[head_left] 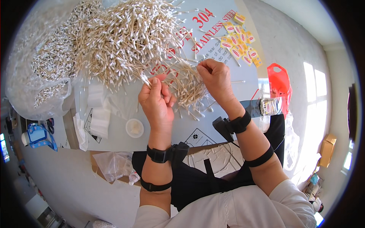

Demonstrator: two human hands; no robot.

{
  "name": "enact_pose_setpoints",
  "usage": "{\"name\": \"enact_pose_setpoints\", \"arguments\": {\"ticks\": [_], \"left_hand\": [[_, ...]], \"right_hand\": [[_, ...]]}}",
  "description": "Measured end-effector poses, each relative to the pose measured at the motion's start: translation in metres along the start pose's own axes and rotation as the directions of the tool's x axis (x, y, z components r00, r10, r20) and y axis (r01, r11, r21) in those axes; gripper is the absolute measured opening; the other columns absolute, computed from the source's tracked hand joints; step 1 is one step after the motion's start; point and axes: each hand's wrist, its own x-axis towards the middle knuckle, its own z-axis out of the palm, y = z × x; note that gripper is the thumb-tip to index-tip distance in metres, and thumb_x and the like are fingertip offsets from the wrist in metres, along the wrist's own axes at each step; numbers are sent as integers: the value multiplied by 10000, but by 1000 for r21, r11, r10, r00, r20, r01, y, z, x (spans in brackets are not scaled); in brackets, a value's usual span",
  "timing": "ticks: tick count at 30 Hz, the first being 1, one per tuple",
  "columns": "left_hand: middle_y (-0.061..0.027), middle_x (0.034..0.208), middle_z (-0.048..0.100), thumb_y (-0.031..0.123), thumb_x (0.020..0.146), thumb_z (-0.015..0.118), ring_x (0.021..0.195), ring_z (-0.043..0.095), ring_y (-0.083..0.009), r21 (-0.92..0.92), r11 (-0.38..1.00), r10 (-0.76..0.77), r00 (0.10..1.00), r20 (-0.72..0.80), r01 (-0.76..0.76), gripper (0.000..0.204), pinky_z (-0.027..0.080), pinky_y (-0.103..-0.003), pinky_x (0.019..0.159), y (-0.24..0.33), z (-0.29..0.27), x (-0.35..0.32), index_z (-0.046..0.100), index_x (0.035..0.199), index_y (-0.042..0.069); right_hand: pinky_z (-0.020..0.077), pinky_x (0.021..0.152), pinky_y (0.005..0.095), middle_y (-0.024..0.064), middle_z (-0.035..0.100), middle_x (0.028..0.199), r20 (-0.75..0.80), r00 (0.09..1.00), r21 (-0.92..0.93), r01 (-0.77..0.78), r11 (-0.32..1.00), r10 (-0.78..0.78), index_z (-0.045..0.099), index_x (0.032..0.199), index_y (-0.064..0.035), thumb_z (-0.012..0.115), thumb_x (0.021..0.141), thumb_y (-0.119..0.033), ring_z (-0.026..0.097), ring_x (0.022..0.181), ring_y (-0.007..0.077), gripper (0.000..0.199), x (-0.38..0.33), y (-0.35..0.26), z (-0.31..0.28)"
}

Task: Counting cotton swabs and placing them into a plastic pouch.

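My left hand (156, 100) is closed around a few cotton swabs (144, 78), whose white tips stick out past the thumb and forefinger. To its right, my right hand (217, 79) is pinched, thumb against fingers, over the edge of a small loose heap of swabs (187, 89). Whatever lies between those fingertips is too small to make out. Beyond both hands rises a large pile of wooden-stick cotton swabs (125, 41), lying in many directions on the grey printed tabletop (163, 135).
A clear plastic bag (57, 89) full of swabs stands at left. Yellow printed slips (239, 43) lie at far right. White folded packets (99, 123) and a small round dish (134, 128) sit nearer. A packed swab bundle (268, 106) and red bag (279, 85) are at the right edge.
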Motion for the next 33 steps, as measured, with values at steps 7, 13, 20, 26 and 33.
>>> {"name": "enact_pose_setpoints", "arguments": {"ticks": [7, 13, 20, 26, 33], "left_hand": [[45, 614, 384, 225, 1001, 543, 479, 320, -39, 19, 999, -31, 995, 92, 29, 237, 299, -219, 417, -4, -2, 1, 598, 966, -3], [58, 596, 357, 212, 980, 585, 469, 293, -34, -10, 998, -67, 996, 57, 67, 237, 274, -219, 406, 0, 4, -1, 614, 1003, -22], [56, 588, 351, 212, 974, 594, 466, 292, -39, 17, 996, -85, 993, 85, 84, 245, 272, -227, 409, -3, 2, -3, 597, 1008, -31], [53, 589, 337, 229, 971, 602, 465, 295, -43, -100, 995, -23, 1000, 2, 23, 254, 274, -233, 408, 8, -7, 3, 581, 1005, -21], [65, 605, 364, 260, 948, 648, 496, 331, -39, 3, 983, -178, 943, 281, 184, 296, 317, -217, 453, -9, 8, -5, 610, 1074, -5]], "right_hand": [[480, 661, 345, 98, 618, 797, 74, 984, -363, 176, 915, -160, 689, 831, -12, 705, 797, -170, 613, 720, 224, 162, 0, -8, 6], [486, 660, 403, 110, 622, 797, -155, 950, -104, 256, 961, -270, 652, 797, -55, 660, 798, -133, 622, 743, 313, 78, -1, -12, 2], [489, 619, 443, 169, 616, 729, -60, 974, -25, 217, 976, -218, 584, 832, -40, 636, 837, -100, 619, 709, 392, 80, -27, -23, 17], [502, 567, 269, 103, 685, 726, -86, 980, 469, -118, 875, 178, 659, 923, 8, 600, 896, -31, 644, 623, 150, 76, 6, 7, -16], [535, 631, 250, 77, 679, 956, 127, 986, 375, 56, 925, -111, 684, 1047, 17, 632, 898, -21, 638, 705, 119, 162, -40, -38, 12]]}}
